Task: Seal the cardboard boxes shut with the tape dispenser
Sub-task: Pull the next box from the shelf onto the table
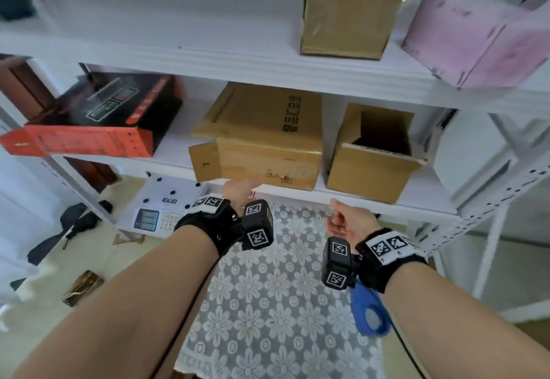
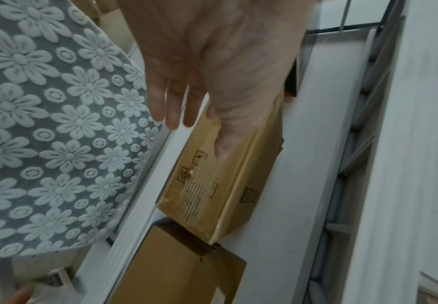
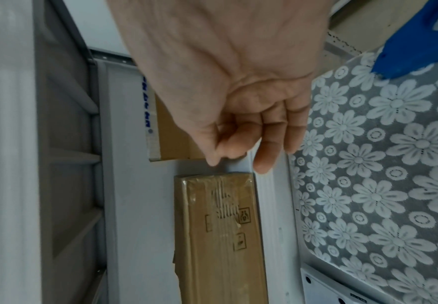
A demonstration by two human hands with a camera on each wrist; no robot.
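Both forearms fill the bottom of the head view, reaching over a tabletop [image 1: 268, 304] covered in flowered lace toward a white shelf [image 1: 342, 197]. Left hand [image 1: 238, 189] is released, fingers straight, its thumb lying against the front of the wide cardboard box [image 1: 262, 137], whose side flap hangs loose; whether it presses on the box I cannot tell. Right hand [image 1: 346, 221] hangs loosely curled and grasps nothing, just short of the shelf edge, between that box and the open-topped box [image 1: 375, 152] beside it.

Judging by this, the step in hand is fetching a box; no sealing has begun. Next comes a two-handed grasp on the wide box and a pull onto the tabletop, minding the loose flap. Tape dispenser [image 1: 370, 310], blue, lies on the tabletop under the right wrist, where a box set down could knock it. Red-and-black carton [image 1: 89, 122], a tall box [image 1: 348, 12] and a pink box [image 1: 473, 39] share the shelves; a scale [image 1: 157, 215] sits below.
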